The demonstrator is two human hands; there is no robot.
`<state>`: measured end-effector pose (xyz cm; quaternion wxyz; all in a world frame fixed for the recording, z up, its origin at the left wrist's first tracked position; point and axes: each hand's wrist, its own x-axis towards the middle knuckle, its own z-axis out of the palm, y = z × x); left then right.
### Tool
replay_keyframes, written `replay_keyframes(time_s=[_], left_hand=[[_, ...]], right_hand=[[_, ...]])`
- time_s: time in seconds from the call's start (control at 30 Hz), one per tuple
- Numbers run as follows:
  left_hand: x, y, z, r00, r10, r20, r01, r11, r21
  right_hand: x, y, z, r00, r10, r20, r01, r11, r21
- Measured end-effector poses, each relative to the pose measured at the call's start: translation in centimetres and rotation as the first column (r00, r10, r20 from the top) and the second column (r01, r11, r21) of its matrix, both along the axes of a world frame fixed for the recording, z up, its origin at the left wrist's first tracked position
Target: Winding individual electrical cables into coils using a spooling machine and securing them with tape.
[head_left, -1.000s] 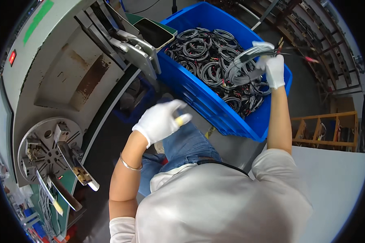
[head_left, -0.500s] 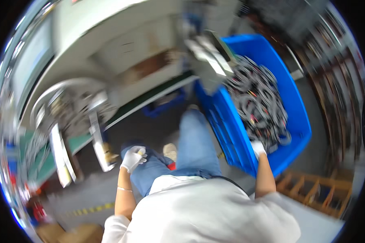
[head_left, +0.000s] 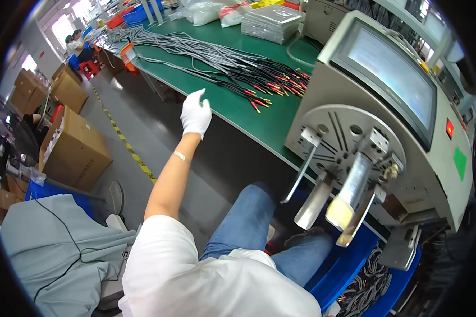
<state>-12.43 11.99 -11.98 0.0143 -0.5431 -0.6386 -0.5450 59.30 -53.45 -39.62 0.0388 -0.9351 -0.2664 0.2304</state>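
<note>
here, the gloved left hand (head_left: 197, 113) hovers near grey cables (head_left: 209, 52).

The person's left hand (head_left: 197, 113), in a white fabric glove, holds nothing, thumb parted from the fingers, at the front edge of a long green tabletop (head_left: 230, 109); contact is unclear. Long grey cables (head_left: 195, 47) with black ends and red-and-yellow plugs (head_left: 285, 84) lie along the surface, plugs toward its right end, where a beige metal machine (head_left: 320, 87) carries a slotted round metal disc (head_left: 338, 145). A plastic-wrapped flat stack (head_left: 272, 24) sits near the back edge. Below the right end, a blue plastic bin (head_left: 322, 285) holds coiled grey cables (head_left: 367, 280); the white-gloved right hand (head_left: 331, 309) barely shows beside them.
</note>
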Motion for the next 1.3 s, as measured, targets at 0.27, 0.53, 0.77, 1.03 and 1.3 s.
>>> replay_keyframes(time_s=[0.27,0.53,0.77,1.03,1.3], left_hand=[[1.1,9.6,3.2,0.764,-0.22,-0.607,-0.151,0.853,-0.499],[1.7,7.6,3.8,0.632,-0.344,-0.694,-0.006,0.893,-0.449],[2.8,2.8,5.0,0.909,-0.222,-0.353,0.061,0.909,-0.413],[12.3,-7.1,25.4,0.897,-0.365,-0.25,0.44,0.792,0.423],[23.2,-20.0,32.3,-0.135,-0.848,-0.513,0.935,0.063,-0.35]], right_hand=[[-3.4,4.9,8.0,0.975,0.145,0.169,-0.109,0.973,-0.204],[2.2,3.1,5.5,0.792,0.437,0.427,-0.314,0.89,-0.33],[-13.4,17.2,24.9,0.857,-0.513,-0.045,0.327,0.476,0.816],[-21.7,24.1,41.3,0.826,-0.466,0.318,-0.187,0.305,0.934],[-33.4,30.6,54.6,0.487,-0.025,0.873,-0.872,-0.068,0.485]])
